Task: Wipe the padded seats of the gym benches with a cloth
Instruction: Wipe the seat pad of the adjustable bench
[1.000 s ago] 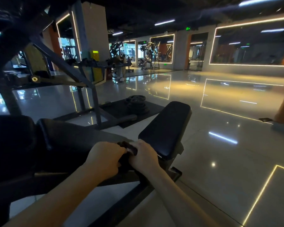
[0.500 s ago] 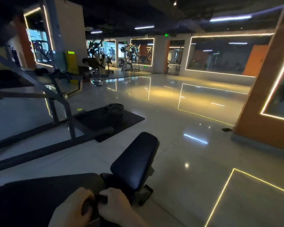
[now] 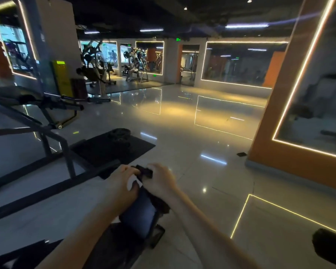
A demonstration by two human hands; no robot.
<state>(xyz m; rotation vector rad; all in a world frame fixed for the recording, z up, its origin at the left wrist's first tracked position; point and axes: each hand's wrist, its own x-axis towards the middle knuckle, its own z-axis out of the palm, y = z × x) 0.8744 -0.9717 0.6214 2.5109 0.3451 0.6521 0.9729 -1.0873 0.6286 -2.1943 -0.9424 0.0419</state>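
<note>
We hold dark bunched cloth (image 3: 144, 171) between left hand (image 3: 122, 180) and right hand (image 3: 160, 181), fingers of both curled round it. Black padded bench seat (image 3: 138, 216) just below, long axis pointing away from us; both hands equally near.

Dim gym around me, warm light strips (image 3: 303, 68) and ceiling tubes (image 3: 246, 26) glaring off glossy floor (image 3: 182, 133), edges bowed, slightly blurred.

Between left hand (image 3: 122, 179) and right hand (image 3: 159, 181), gripped by both: dark folded cloth (image 3: 144, 170), over the far end of the black padded bench seat (image 3: 138, 216). Beyond, on a black rubber floor mat (image 3: 105, 152): stacked round weight plates (image 3: 118, 133). Left of the mat, dark steel machine frame (image 3: 47, 136); far right, orange wall column (image 3: 291, 133).
</note>
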